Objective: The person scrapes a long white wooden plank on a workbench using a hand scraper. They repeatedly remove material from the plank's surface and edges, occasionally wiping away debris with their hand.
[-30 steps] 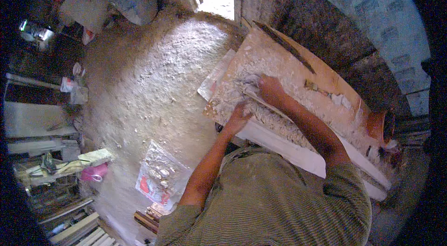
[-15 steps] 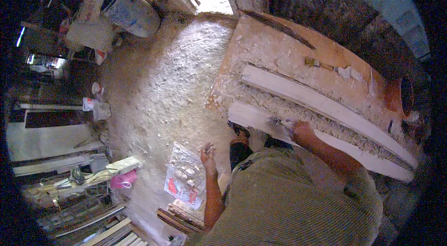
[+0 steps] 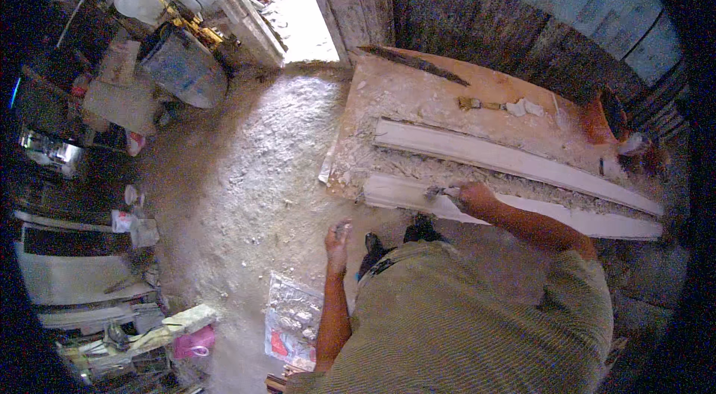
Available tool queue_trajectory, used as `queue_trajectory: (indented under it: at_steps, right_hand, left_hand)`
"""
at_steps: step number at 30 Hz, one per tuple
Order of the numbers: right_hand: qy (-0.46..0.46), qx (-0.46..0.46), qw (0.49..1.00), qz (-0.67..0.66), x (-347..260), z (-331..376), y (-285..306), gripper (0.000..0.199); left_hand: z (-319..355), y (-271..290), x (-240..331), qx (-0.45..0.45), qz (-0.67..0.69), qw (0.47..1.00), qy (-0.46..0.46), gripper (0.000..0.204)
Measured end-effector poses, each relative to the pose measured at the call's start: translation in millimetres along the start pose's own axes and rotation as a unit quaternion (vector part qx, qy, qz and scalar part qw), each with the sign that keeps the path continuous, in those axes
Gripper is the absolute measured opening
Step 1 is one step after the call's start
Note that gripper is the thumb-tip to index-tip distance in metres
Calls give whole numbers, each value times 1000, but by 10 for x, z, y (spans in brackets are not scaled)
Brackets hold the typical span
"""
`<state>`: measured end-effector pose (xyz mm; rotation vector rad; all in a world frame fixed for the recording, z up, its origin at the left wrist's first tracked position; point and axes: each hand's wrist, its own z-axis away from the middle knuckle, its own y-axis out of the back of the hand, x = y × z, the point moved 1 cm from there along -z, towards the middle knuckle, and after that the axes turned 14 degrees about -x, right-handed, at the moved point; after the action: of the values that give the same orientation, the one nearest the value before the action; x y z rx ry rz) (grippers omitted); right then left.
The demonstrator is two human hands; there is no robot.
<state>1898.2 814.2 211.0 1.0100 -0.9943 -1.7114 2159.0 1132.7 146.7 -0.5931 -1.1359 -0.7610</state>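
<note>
My right hand [image 3: 471,198] is closed around a small trowel [image 3: 438,192], whose blade rests on the near white plaster moulding [image 3: 391,189] close to its left end. A second long white moulding [image 3: 477,151] lies behind it on the board-topped table [image 3: 358,103], with crumbled plaster between the two. My left hand [image 3: 338,237] hangs in the air over the floor, left of the table. Its fingers are loosely bent and whitened with plaster, and nothing shows in them.
A brush [image 3: 477,104] lies at the back of the table, with an orange pot [image 3: 608,116] at its right end. A bag sheet with plaster lumps [image 3: 294,312] is on the floor by my left arm. A blue barrel [image 3: 183,69] stands near the bright doorway [image 3: 302,28].
The view has tilted upward, showing more of the doorway and back wall. My right hand stays on the near moulding with the trowel; my left hand still hangs free.
</note>
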Motion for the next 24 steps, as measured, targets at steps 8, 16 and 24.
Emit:
queue_trajectory:
  at_steps: [8,16,24]
  right_hand:
    - [-38,-68,995,68,-25,-314,-12,20]
    - [52,58,996,-50,-192,-338,10,33]
    - [6,-97,994,-50,11,-185,131,44]
  left_hand:
    - [-184,500,-44,-33,69,997,18,28]
    - [-437,49,-230,-1,92,995,36,27]
    - [-1091,-898,-866,84,69,993,38,51]
